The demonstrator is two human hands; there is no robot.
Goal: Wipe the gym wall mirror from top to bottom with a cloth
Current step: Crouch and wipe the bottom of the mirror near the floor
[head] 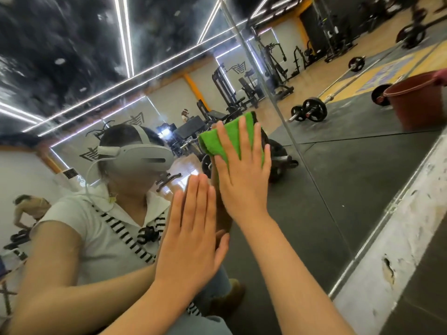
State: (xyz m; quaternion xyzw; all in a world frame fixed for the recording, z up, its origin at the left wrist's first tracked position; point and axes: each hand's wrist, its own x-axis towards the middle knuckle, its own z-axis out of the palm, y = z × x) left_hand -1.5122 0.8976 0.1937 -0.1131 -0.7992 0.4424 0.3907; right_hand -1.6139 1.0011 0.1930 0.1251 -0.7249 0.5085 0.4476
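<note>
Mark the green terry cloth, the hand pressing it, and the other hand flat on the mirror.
green terry cloth (208, 143): head view, bare left part beside the fingers.
right hand (242, 187): head view, back of the hand.
left hand (193, 238): head view, back of the hand.

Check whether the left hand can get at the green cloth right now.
Probably yes: the left hand lies flat on the mirror close below the green cloth, nothing between. The right hand covers most of it, but its left edge shows bare.

Bright, even indoor light, white ceiling strip lights (123, 32) reflected in the mirror (314, 189), hazy smears upper left, wide-angle bending at edges, soft blur top right.
</note>
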